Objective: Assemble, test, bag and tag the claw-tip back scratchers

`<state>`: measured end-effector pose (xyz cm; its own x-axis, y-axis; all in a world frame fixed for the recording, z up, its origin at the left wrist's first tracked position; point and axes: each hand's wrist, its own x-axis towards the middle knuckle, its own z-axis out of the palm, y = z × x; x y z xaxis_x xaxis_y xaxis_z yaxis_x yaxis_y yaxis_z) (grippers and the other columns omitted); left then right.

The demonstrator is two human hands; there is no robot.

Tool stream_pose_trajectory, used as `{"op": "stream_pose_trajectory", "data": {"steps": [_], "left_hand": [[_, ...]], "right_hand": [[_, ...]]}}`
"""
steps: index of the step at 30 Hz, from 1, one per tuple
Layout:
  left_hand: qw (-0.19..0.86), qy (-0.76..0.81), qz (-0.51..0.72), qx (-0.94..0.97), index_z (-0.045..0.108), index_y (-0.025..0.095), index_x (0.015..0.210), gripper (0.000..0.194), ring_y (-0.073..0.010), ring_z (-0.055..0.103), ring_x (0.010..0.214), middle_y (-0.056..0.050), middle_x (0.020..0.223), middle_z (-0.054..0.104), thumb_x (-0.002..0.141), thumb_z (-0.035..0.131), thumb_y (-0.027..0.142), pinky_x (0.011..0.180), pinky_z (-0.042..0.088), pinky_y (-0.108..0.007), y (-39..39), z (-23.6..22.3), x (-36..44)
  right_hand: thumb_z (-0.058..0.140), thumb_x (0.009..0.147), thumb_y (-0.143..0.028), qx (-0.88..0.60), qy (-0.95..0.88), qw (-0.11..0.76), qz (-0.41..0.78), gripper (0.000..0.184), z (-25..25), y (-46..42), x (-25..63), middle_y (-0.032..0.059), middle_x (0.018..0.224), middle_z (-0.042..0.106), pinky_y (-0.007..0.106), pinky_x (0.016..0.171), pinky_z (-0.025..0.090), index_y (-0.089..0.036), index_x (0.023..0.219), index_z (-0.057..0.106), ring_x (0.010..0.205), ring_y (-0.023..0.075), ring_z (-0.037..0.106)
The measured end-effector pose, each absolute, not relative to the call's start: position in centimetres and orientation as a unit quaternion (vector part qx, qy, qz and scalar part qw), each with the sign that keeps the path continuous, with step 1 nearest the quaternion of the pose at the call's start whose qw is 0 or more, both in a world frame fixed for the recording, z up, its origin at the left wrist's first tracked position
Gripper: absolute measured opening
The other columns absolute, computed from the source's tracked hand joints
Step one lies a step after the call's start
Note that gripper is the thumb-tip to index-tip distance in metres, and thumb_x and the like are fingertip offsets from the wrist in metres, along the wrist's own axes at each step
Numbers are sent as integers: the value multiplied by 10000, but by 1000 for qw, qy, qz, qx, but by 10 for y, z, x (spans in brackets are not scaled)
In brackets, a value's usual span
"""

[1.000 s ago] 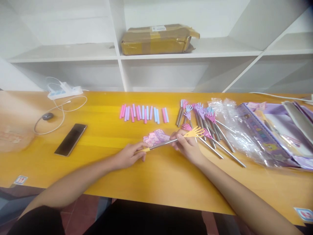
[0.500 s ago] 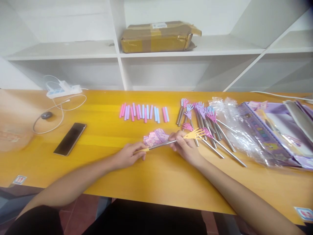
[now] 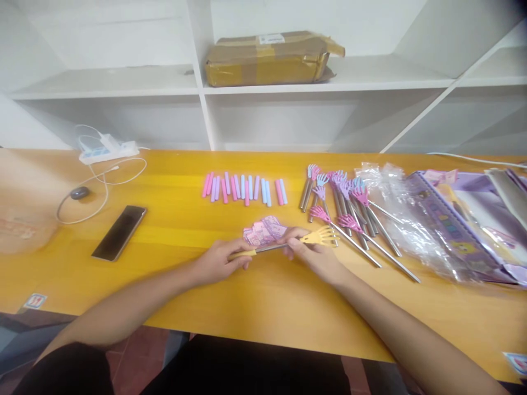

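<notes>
A yellow back scratcher (image 3: 320,236) with a metal rod lies across both my hands, its claw end pointing right. My left hand (image 3: 224,260) is closed around its yellow handle sleeve. Fingers of my right hand (image 3: 310,255) pinch the rod just below the claw. Behind the rod lies a small pile of pink printed cards (image 3: 263,229), partly covered by my right fingers. Farther back, several pink, purple and blue handle sleeves (image 3: 247,189) lie in a row. Right of my right hand, several back scratchers (image 3: 349,195) with pink, purple and blue claws and bare metal rods are heaped.
Clear plastic bags (image 3: 411,230) and a purple box (image 3: 448,225) holding papers lie at the right. At the left are a black phone (image 3: 119,232), a cable and a white power strip (image 3: 109,152). A taped cardboard box (image 3: 272,60) sits on the shelf behind.
My right hand has shifted slightly left and down along the rod, and the claw has moved the same way. The rod looks shorter between my hands. My left hand keeps its hold.
</notes>
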<state>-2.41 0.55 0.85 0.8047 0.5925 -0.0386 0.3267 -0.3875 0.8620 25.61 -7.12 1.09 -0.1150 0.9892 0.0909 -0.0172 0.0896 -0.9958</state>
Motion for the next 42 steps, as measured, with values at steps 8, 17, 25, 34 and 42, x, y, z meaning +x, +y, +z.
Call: {"op": "stream_pose_trajectory", "data": {"steps": [8, 17, 25, 34, 42], "left_hand": [[356, 282, 236, 859, 766, 240, 1274, 288, -199, 793, 988, -59, 1102, 836, 1059, 636, 381, 947, 601, -318, 8, 0, -25], [254, 250, 289, 888, 818, 215, 1127, 218, -194, 821, 927, -61, 1046, 854, 1040, 675, 355, 884, 655, -299, 13, 5, -27], [198, 206, 358, 889, 799, 199, 1055, 102, -166, 828, 867, -40, 991, 856, 992, 750, 261, 829, 670, -248, 10, 5, -25], [185, 178, 385, 887, 787, 192, 1040, 82, -142, 822, 810, -24, 942, 850, 961, 786, 214, 773, 666, -202, 5, 5, -25], [189, 175, 390, 884, 791, 182, 1062, 118, -150, 829, 811, -29, 952, 857, 952, 802, 225, 769, 670, -206, -3, 4, -23]], "right_hand": [[710, 997, -454, -505, -632, 513, 286, 240, 23, -57, 305, 59, 857, 670, 365, 792, 485, -251, 872, 737, 831, 220, 605], [751, 971, -456, -525, -592, 478, 381, 206, 12, -68, 286, 55, 852, 676, 279, 574, 432, -254, 974, 709, 759, 193, 611], [674, 1039, -455, -471, -616, 501, 384, 224, 2, -72, 283, 50, 879, 647, 275, 581, 460, -231, 1037, 652, 732, 165, 598], [547, 1114, -388, -432, -637, 502, 394, 154, -12, -79, 271, 0, 837, 572, 254, 542, 406, -243, 1066, 550, 612, 112, 481], [537, 1114, -283, -414, -672, 505, 348, 42, -19, -85, 264, 0, 864, 593, 243, 585, 423, -247, 1109, 559, 659, 113, 525]]}}
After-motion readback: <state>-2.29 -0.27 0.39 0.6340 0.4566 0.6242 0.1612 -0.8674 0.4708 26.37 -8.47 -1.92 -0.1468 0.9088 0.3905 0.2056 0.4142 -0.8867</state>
